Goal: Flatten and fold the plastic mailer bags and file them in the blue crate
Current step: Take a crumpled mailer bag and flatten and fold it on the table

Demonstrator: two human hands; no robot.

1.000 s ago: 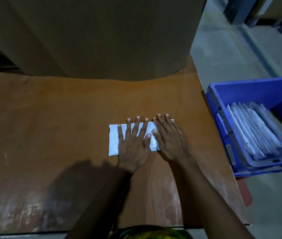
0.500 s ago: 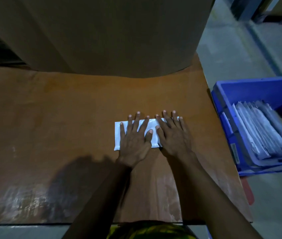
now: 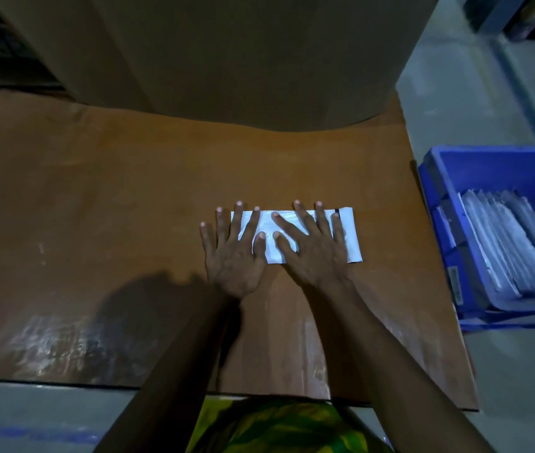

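On board (image 3: 96, 191): left hand (image 3: 231, 256), right hand (image 3: 316, 253), fingers (image 3: 321, 220) splayed flat, pressing mailer (image 3: 352, 237).

Both forearms (image 3: 374, 338) are bare as far as the view shows them. The left hand (image 3: 233, 256) and the right hand (image 3: 315, 253) are bare too, with short nails (image 3: 238, 203). At the lower edge there is a garment (image 3: 279, 426) with a yellow and green pattern.
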